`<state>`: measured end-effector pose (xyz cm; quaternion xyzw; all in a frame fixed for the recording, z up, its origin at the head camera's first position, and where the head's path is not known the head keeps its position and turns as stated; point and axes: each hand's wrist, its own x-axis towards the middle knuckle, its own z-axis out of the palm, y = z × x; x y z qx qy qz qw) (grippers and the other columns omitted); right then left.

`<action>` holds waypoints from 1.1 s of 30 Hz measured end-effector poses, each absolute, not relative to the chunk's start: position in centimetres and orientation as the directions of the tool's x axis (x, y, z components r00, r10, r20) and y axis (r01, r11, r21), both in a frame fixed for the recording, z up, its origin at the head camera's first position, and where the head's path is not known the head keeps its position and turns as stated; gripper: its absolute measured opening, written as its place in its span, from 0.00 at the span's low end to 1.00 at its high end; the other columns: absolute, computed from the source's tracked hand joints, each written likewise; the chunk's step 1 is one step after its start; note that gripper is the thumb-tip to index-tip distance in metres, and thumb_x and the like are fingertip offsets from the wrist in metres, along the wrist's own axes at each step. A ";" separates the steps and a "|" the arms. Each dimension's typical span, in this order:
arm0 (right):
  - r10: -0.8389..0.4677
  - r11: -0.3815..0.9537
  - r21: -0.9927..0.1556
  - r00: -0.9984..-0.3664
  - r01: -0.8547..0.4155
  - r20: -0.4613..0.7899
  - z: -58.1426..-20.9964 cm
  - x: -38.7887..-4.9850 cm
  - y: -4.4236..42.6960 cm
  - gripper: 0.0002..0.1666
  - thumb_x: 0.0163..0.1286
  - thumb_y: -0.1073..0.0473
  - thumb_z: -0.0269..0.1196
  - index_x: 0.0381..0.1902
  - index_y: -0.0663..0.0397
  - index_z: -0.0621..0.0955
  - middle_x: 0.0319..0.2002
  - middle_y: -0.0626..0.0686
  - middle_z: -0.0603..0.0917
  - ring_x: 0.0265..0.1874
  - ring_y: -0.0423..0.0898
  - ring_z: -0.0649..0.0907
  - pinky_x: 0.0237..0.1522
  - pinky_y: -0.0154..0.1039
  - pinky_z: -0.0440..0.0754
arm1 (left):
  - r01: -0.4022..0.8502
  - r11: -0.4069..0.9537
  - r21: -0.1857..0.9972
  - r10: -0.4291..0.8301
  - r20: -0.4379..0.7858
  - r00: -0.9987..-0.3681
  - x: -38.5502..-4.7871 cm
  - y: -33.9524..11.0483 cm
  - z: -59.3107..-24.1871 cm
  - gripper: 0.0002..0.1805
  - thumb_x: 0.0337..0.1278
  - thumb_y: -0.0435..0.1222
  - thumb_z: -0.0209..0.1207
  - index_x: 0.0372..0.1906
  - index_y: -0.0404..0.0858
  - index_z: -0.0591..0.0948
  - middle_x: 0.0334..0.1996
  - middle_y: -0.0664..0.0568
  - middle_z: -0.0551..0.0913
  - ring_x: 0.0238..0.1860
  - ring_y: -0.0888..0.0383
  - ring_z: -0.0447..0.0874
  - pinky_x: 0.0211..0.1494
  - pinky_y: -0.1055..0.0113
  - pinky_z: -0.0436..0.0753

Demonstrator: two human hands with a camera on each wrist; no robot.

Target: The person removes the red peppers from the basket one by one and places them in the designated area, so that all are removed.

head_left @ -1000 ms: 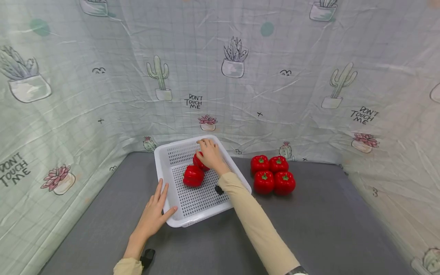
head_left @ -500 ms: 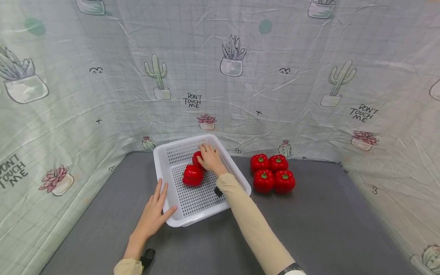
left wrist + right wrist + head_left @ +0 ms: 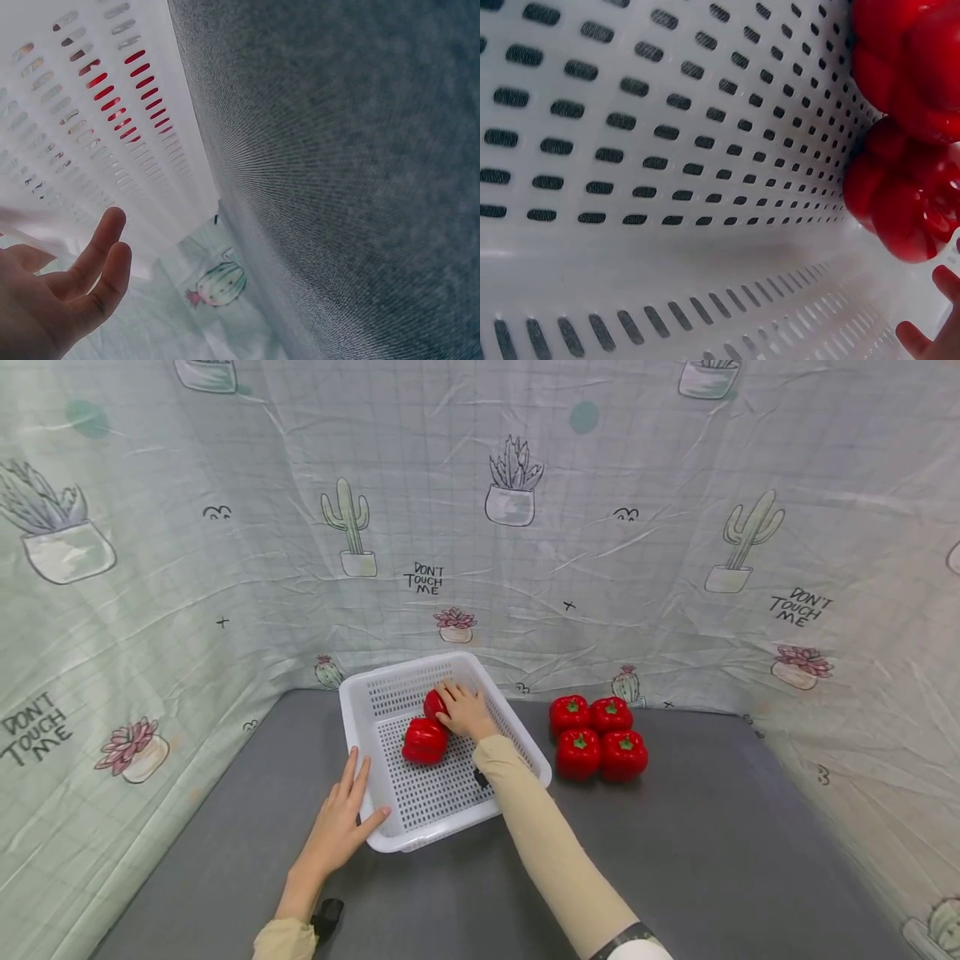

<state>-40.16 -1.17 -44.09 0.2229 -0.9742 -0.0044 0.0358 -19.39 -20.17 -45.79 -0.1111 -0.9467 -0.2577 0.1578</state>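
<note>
A white perforated basket (image 3: 390, 839) holds two red peppers, the nearer one (image 3: 424, 742) and the farther one (image 3: 432, 703) touching. My right hand (image 3: 467, 713) is inside the basket, over the right side of the farther pepper. In the right wrist view, spread fingertips (image 3: 946, 282) show below that pepper (image 3: 900, 191), uncurled; the thumb's place is unclear. My left hand (image 3: 336, 827) lies along the basket's left rim with fingers extended. From the left wrist, the same hand (image 3: 64, 289) shows beside the basket's outer wall (image 3: 161, 217), red visible through its slots.
Several red peppers (image 3: 577, 755) stand in a tight block on the grey table (image 3: 712, 827), right of the basket. A patterned cloth (image 3: 465, 552) hangs behind and at both sides. A black wrist device (image 3: 327, 917) sits by the left sleeve.
Within the basket, my right hand has come from the far wall slightly nearer and to the right, over the far pepper's side. My left hand keeps its place on the rim.
</note>
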 end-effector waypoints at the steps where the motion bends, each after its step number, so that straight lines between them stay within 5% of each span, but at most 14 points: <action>1: -0.437 0.900 0.027 -0.897 -0.436 0.064 -44.2 -40.2 -1.1 0.34 0.68 0.42 0.43 0.69 0.39 0.50 0.70 0.46 0.53 0.67 0.46 0.58 0.65 0.54 0.54 | 0.293 0.840 0.456 0.130 0.356 -0.925 -19.4 -20.1 -45.8 0.43 0.50 0.45 0.58 0.68 0.34 0.53 0.70 0.42 0.43 0.57 0.38 0.63 0.52 0.37 0.64; 20: -0.429 0.902 0.072 -0.901 -0.425 0.058 -44.0 -39.5 -1.4 0.32 0.65 0.40 0.48 0.64 0.42 0.57 0.62 0.51 0.66 0.61 0.48 0.67 0.61 0.50 0.63 | 0.303 0.842 0.446 0.135 0.371 -0.919 -19.4 -20.0 -45.9 0.43 0.49 0.44 0.58 0.67 0.34 0.53 0.70 0.41 0.44 0.55 0.39 0.65 0.51 0.37 0.65; 33: -0.435 0.898 0.096 -0.899 -0.429 0.049 -43.7 -39.1 -1.4 0.37 0.60 0.35 0.51 0.64 0.43 0.61 0.64 0.54 0.62 0.61 0.50 0.67 0.60 0.49 0.65 | 0.294 0.844 0.448 0.130 0.362 -0.923 -19.4 -20.2 -45.9 0.43 0.49 0.45 0.58 0.67 0.33 0.53 0.70 0.41 0.44 0.56 0.39 0.64 0.51 0.37 0.65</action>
